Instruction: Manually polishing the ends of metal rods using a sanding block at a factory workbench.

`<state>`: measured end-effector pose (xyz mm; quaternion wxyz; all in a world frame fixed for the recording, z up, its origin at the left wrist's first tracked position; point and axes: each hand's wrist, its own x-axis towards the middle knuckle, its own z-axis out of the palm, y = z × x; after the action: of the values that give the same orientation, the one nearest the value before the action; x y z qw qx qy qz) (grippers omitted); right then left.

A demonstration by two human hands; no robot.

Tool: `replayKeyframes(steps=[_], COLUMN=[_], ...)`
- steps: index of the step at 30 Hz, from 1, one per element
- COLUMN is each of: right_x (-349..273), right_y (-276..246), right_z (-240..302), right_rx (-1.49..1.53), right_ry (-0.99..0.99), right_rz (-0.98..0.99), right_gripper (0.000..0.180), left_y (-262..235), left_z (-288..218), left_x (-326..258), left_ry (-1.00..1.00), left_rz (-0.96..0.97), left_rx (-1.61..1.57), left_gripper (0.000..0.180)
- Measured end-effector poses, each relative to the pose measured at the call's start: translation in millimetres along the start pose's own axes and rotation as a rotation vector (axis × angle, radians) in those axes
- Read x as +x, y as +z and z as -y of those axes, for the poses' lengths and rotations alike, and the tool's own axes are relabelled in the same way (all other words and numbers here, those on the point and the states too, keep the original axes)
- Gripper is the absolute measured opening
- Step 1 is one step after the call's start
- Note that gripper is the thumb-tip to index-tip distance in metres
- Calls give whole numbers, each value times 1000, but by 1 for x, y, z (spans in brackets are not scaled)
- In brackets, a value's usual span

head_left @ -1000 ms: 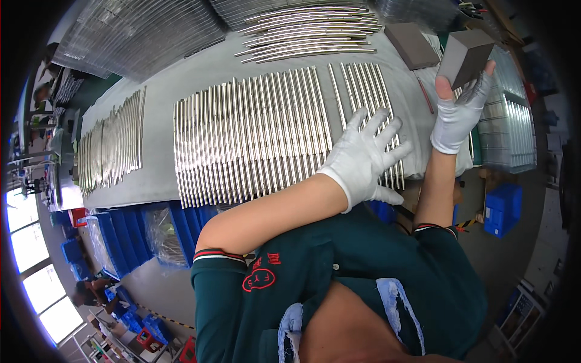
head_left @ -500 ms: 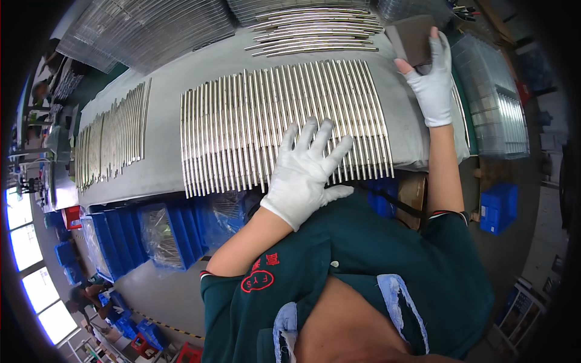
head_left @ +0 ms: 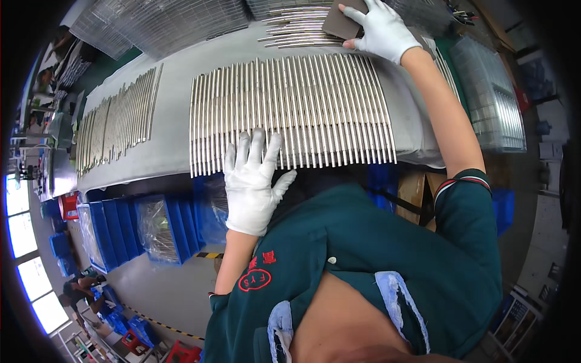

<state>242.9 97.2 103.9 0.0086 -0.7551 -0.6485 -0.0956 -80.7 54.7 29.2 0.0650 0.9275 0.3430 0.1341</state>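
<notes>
My left hand (head_left: 251,187), in a white glove, lies with its fingers apart on the near ends of a broad row of shiny metal rods (head_left: 290,109). The rods lie side by side on a grey-covered table (head_left: 172,127). My right hand (head_left: 384,29), gloved with bare thumb and fingertip, reaches to the far side. It grips a flat brown-grey pad (head_left: 340,23) by its edge, over the right end of a second bunch of metal rods (head_left: 290,29). The glove hides part of the pad.
A third group of rods (head_left: 118,121) lies at the table's left. Clear plastic trays (head_left: 163,27) are stacked at the far left, with more clear trays (head_left: 490,91) at the right. Blue bins (head_left: 163,227) stand below the front edge. Another person (head_left: 82,287) is at the lower left.
My right hand has moved left with the brown-grey pad, from the table's far right corner to above the far rods. My left hand has slid left along the near rod ends.
</notes>
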Motion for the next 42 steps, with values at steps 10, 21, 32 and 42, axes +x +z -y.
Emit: replayKeyframes(steps=[10,21,32,42], right_x=[-117,-163,-147,-189], right_y=[11,40,44,49], right_z=[13,80,65,6], right_rx=[1206,2323,2588,2815], right_ry=[-8,347,327,456], right_rz=[-229,-204,111,-205], right_gripper=[77,61,41,56], left_y=[24,24,-7,44], left_z=[-25,-31,-80,-104], left_x=[33,24,53,80], left_ry=[288,404,665,573], left_rz=[-58,-300,-364,-15], left_rx=[-81,-142,-353,-225], left_gripper=[61,36,43,71])
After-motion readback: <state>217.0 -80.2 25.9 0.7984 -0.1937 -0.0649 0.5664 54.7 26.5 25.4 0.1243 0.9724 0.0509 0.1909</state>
